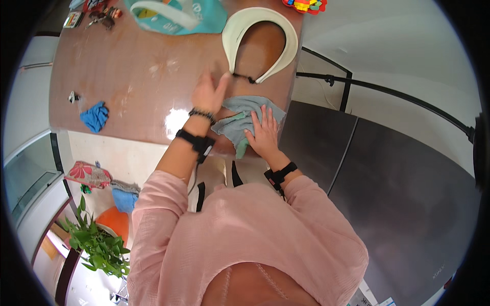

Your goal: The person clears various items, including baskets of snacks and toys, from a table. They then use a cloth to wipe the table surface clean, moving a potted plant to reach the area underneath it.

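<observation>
My right hand (265, 134) lies flat on a crumpled grey-and-green cloth (239, 109) near the table's front right corner, fingers spread. Up and to the left of the cloth, my left hand (208, 93) is over the brown table (145, 84), slightly blurred. Its thumb is apart from the fingers, and nothing shows between them. The thumb tip meets the left end of a cream sun visor (229, 36) in the picture; whether it touches cannot be told. A dark cord joins the visor's two ends.
A teal bag (206, 17) stands at the back, with a tray of coloured blocks (308, 5) to its right. Farther left are a blue cloth (94, 116) and keys (103, 20). A dark cabinet (383, 183) adjoins the right side; a leafy plant (95, 241) is lower left.
</observation>
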Action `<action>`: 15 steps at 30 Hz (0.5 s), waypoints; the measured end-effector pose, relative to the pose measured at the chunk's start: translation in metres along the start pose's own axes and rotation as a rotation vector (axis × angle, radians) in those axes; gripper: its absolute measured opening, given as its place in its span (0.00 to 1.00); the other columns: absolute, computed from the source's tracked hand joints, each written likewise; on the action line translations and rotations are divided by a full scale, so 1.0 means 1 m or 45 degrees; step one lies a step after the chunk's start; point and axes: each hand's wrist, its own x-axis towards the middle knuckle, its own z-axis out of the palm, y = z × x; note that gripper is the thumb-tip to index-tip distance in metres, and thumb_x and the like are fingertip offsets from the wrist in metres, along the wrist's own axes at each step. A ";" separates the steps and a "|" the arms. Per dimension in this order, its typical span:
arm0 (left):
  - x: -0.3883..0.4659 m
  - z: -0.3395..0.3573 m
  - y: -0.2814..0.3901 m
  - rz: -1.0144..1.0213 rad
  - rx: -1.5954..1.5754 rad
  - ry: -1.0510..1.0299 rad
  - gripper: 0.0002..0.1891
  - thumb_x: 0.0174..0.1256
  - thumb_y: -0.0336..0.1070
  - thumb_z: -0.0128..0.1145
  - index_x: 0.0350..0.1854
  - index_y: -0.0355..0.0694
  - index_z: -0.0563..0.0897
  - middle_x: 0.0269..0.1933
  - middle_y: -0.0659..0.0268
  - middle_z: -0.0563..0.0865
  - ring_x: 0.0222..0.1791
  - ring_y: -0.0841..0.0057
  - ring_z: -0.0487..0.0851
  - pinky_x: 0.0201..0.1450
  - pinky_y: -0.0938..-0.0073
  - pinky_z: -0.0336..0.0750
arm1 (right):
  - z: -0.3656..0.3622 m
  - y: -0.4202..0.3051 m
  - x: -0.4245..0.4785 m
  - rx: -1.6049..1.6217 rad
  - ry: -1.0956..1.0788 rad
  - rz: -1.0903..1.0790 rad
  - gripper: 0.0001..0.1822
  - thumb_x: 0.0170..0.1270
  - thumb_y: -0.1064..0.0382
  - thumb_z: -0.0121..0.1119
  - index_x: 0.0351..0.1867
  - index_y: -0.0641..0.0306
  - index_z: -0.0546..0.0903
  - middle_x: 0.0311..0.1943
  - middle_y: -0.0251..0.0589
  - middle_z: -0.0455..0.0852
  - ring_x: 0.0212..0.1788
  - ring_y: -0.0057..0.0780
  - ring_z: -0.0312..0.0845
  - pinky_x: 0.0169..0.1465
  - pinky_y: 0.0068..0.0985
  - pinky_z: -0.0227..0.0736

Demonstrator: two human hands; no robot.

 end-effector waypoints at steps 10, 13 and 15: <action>0.029 0.008 0.006 0.020 0.210 -0.073 0.16 0.62 0.42 0.45 0.44 0.35 0.76 0.28 0.44 0.81 0.31 0.46 0.80 0.35 0.50 0.74 | -0.019 0.036 0.035 -0.019 0.012 -0.004 0.31 0.57 0.52 0.56 0.63 0.58 0.67 0.67 0.54 0.57 0.69 0.53 0.48 0.66 0.46 0.46; -0.028 -0.044 -0.012 -0.157 0.039 -0.177 0.12 0.63 0.37 0.46 0.42 0.33 0.75 0.23 0.48 0.80 0.25 0.51 0.80 0.27 0.57 0.72 | -0.025 0.066 0.087 0.011 0.130 0.088 0.32 0.58 0.49 0.54 0.64 0.59 0.66 0.68 0.54 0.54 0.70 0.54 0.44 0.67 0.49 0.46; -0.060 -0.062 -0.022 -0.095 -0.006 -0.091 0.12 0.64 0.34 0.45 0.43 0.32 0.75 0.24 0.48 0.80 0.24 0.52 0.79 0.28 0.60 0.72 | -0.032 0.091 0.139 -0.118 0.217 0.147 0.33 0.59 0.49 0.54 0.65 0.58 0.64 0.69 0.55 0.50 0.71 0.56 0.42 0.68 0.47 0.46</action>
